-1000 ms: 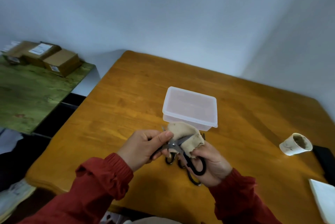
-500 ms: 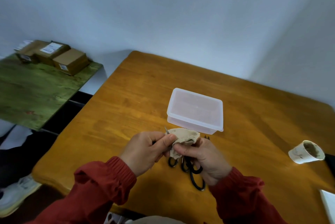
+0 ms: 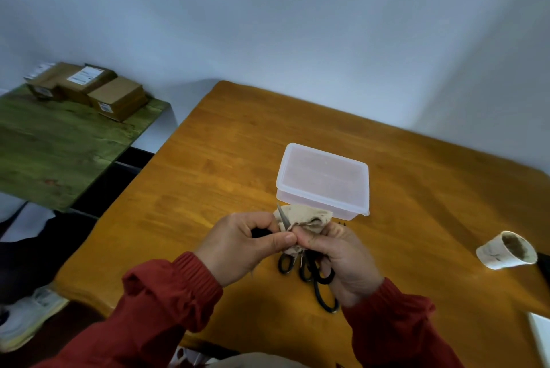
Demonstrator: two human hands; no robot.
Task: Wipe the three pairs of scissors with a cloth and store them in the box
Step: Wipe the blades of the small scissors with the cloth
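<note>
Head view: the left hand (image 3: 238, 244) curls tight around the black handle of the scissors (image 3: 282, 218), whose thin grey blade pokes out toward eleven o'clock. The right hand (image 3: 342, 257) pinches the cloth (image 3: 306, 218) around that blade. To wipe well, I would keep the handle steady, draw the cloth from pivot to tip along the flat, and keep the fingertips off the edge.

The cloth is beige, soft and crumpled. The other scissors (image 3: 315, 277) lie on the table (image 3: 226, 159) directly under the right hand, their glossy black loops overlapping; I cannot count them. The box (image 3: 323, 180), at twelve o'clock from the hands, is translucent plastic with rounded corners and looks lidded, so I judge it needs opening. The table is smooth varnished wood. A stained paper cup (image 3: 506, 253) lies tipped at three o'clock.
</note>
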